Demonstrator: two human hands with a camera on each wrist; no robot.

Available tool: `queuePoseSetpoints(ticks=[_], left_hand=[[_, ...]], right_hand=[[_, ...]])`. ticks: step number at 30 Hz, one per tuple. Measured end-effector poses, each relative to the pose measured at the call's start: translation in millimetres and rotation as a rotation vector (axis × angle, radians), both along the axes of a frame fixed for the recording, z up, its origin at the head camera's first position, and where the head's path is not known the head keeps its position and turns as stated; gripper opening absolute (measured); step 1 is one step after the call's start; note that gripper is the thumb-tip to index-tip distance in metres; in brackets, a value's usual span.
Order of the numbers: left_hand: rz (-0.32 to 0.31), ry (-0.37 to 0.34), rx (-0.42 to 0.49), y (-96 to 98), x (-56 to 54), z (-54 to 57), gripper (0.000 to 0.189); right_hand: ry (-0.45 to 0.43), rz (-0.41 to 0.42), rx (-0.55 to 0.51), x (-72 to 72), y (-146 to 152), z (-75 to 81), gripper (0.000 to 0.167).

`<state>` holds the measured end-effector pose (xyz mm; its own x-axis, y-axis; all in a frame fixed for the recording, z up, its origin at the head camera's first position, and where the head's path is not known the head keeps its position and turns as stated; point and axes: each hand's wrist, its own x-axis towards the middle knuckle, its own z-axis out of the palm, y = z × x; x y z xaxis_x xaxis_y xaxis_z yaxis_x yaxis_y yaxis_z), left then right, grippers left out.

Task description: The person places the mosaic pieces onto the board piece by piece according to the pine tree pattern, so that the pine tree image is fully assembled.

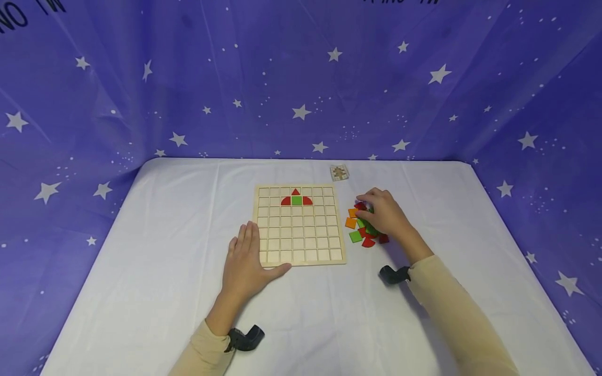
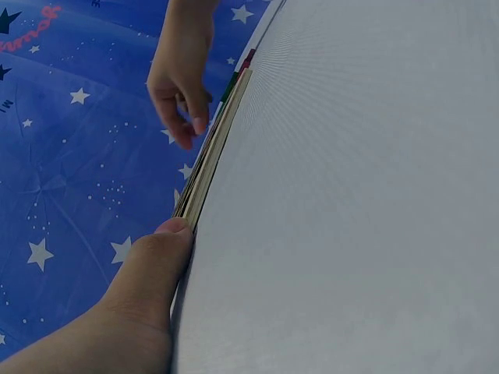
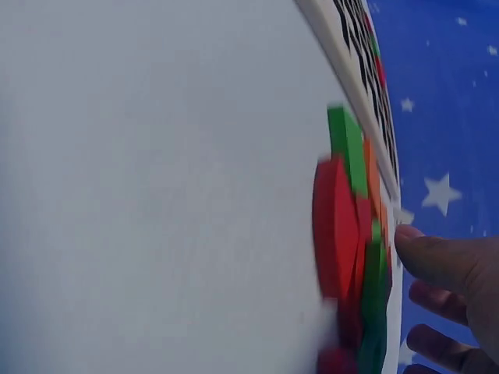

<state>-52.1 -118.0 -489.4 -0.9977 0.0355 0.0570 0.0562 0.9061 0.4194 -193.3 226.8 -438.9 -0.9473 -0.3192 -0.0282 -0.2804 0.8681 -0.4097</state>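
A wooden grid board [image 1: 298,233] lies flat on the table. In its upper rows sit a red triangle [image 1: 295,192], a green square [image 1: 297,200] below it, and a red quarter-round piece [image 1: 286,201] on either side of the square. My left hand [image 1: 242,269] rests along the board's left edge with fingers straight, its thumb at the front edge. Right of the board, my right hand [image 1: 383,214] hovers over a loose pile of red, green and orange pieces [image 3: 337,234], partly covering it. Its thumb and fingers are bent loosely and apart, with nothing visible between them.
A small patterned square card [image 1: 339,172] lies beyond the board's far right corner. White cloth [image 1: 164,250] covers the table, and a blue star-printed curtain [image 1: 263,78] surrounds its back and sides. Each wrist carries a black camera mount [image 1: 246,338].
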Motion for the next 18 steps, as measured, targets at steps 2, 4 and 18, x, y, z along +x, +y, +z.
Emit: queuePoseSetpoints(ticks=[2, 4, 18], left_hand=[[-0.001, -0.007, 0.003, 0.0, 0.1, 1.1, 0.133], [0.000, -0.010, 0.004, -0.1, 0.0, 1.7, 0.133], [-0.002, 0.002, 0.006, 0.2, -0.2, -0.4, 0.133]], right_hand=[[-0.025, -0.027, 0.006, -0.1, 8, -0.7, 0.046], [-0.049, -0.051, 0.013, -0.6, 13, -2.3, 0.046], [-0.070, -0.084, -0.016, -12.5, 22, -11.1, 0.037]])
